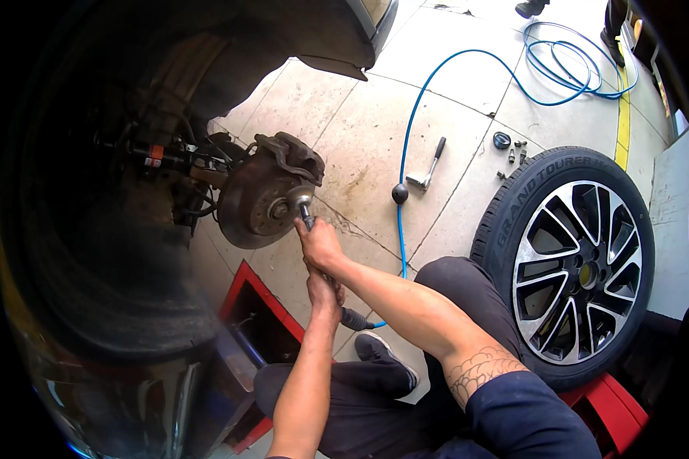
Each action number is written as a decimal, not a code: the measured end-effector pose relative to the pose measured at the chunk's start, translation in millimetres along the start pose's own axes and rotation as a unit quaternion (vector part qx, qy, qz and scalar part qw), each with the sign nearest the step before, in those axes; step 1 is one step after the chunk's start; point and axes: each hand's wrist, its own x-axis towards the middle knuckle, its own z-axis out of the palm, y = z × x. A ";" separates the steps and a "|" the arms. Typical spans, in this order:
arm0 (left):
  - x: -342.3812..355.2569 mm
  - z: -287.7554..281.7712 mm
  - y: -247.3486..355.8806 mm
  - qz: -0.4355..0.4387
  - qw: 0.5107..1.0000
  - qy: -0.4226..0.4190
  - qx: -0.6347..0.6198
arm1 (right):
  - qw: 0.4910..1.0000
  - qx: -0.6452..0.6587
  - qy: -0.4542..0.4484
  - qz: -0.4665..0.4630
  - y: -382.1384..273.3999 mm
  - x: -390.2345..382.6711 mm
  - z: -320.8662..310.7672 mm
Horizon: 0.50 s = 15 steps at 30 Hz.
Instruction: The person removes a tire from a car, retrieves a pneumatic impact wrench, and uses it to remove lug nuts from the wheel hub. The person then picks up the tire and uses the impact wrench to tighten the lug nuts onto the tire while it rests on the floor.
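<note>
1. The air grinder is pressing its round head against the hub of the brake disc, which is sitting bare in the wheel arch of the raised car.
2. The right hand is gripping the tool's neck with fingers closed around it; the left hand is wrapping its fingers around the rear of the body.
3. A blue air hose is running from the tool across the pale tiled floor to a coil far off.
4. A ratchet wrench, wheel bolts and a small cap are lying on open floor, well apart from the hub.
5. The removed wheel is leaning at the person's right, near the knee.
</note>
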 end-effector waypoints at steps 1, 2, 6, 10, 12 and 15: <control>-1.9 0.6 1.9 0.001 1.000 0.001 0.005 | 1.000 0.002 -0.003 0.006 -1.1 -0.6 -0.3; -2.0 0.1 2.7 0.004 1.000 0.004 0.006 | 1.000 0.002 -0.002 0.006 -2.7 -1.2 0.0; -1.5 -2.1 1.0 0.010 1.000 0.019 0.004 | 1.000 -0.008 0.004 0.001 -7.9 -5.5 -0.4; -7.0 0.3 7.4 0.008 0.999 0.028 0.019 | 1.000 0.008 -0.002 0.010 -7.8 -5.5 -0.4; -9.0 0.2 9.5 0.011 0.999 0.022 0.024 | 1.000 0.010 0.007 0.006 -9.1 -6.9 -0.8; -9.6 -2.7 12.4 0.009 0.999 0.006 0.032 | 1.000 0.000 0.022 0.009 -8.9 -6.3 2.5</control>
